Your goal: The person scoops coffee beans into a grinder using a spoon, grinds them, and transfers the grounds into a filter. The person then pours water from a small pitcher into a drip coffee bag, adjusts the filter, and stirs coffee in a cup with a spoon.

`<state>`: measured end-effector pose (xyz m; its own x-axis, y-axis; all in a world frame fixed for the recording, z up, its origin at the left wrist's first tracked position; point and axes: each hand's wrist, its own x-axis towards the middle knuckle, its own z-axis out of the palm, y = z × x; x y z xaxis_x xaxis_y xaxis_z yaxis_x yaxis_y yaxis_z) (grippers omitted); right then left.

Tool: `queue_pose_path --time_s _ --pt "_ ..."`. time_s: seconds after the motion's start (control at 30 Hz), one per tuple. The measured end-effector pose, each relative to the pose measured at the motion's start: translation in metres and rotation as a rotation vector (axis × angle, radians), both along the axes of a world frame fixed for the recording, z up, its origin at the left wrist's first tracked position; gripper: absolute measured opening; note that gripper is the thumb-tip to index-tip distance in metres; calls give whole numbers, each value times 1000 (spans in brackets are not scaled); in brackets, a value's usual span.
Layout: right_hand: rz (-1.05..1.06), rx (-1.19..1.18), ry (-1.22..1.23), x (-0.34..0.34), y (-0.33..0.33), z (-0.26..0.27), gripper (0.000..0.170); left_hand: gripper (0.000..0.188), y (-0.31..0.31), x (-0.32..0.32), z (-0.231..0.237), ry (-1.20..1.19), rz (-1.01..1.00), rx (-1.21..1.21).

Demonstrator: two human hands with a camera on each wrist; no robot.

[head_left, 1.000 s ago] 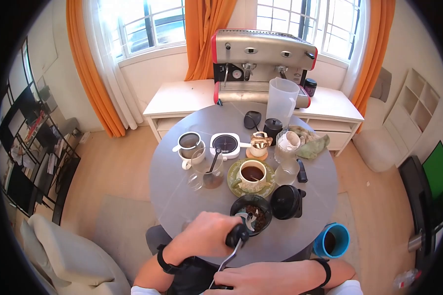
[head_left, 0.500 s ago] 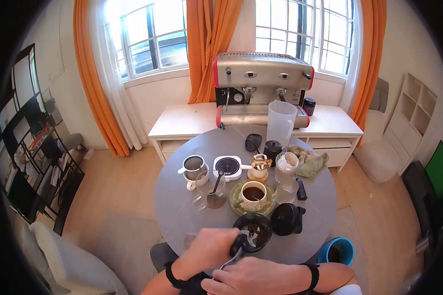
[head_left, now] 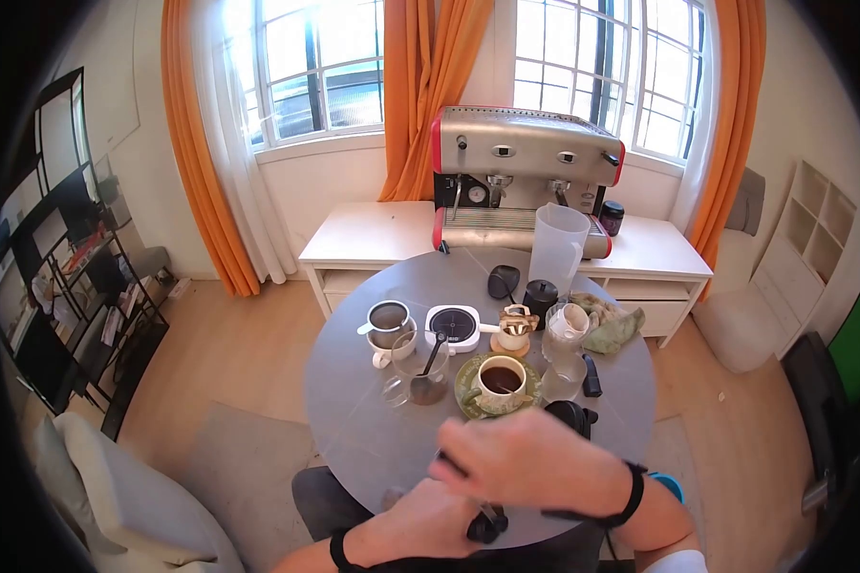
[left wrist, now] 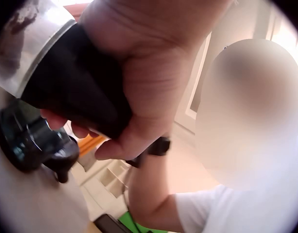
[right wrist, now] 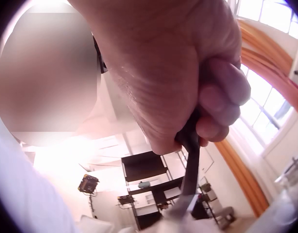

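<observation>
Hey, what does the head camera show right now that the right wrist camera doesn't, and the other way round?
Only the head view shows the cream ceramic cup of dark coffee on its green patterned saucer, and the white square scale with a round black top.

Only the right wrist view shows a black-and-yellow unit, perhaps a lamp, and a close look at fingers curled round a dark handle.

Both show the right hand, long orange fabric curtains and the black shelving rack.
</observation>
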<state>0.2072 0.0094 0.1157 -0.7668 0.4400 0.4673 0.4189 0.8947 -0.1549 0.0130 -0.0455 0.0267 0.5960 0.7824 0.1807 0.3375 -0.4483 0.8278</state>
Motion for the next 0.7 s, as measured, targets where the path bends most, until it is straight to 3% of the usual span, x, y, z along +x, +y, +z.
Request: queue_pose_path --time_s 0.03,0.1,0.13,0.17,0.23,0.3,0.33,0.37,0.4,0.43,0.5,0.57,0.63,0.7 --pt "-180 -41 -63 15 18 2 32 32 -1 9 20 253 -119 73" --pt "-267 -187 -107 50 30 -22 30 33 2 -16 55 39 222 144" --pt "-108 -351 -119 47 17 -30 31 34 16 -28 52 32 507 271" --pt "56 -520 -145 45 -4 -38 32 31 35 -39 47 43 628 365" --pt "163 -303 -218 -1 -53 -42 35 29 47 -26 48 268 581 427" --pt "220 -243 -157 -10 -51 -21 34 31 51 -6 17 355 397 406" --pt "290 -189 -109 -11 -43 -8 32 27 45 1 6 328 245 278" --pt "195 52 14 -6 -26 8 30 28 29 -4 -6 -312 -32 -88" --pt "25 60 -123 10 -7 11 30 31 18 5 4 -4 -75 9" --pt "-127 -126 -74 26 17 5 31 35 2 13 18 303 -120 107" --pt "-43 -272 -100 39 11 -21 30 33 -3 -10 53 114 225 237" --pt "155 -540 -195 47 -3 -49 30 29 25 -30 56 141 705 397" --pt "150 -175 -358 -4 -60 -57 29 26 41 -27 47 333 596 413" --pt "255 -354 -470 -19 -61 11 23 24 44 -11 11 373 356 380"
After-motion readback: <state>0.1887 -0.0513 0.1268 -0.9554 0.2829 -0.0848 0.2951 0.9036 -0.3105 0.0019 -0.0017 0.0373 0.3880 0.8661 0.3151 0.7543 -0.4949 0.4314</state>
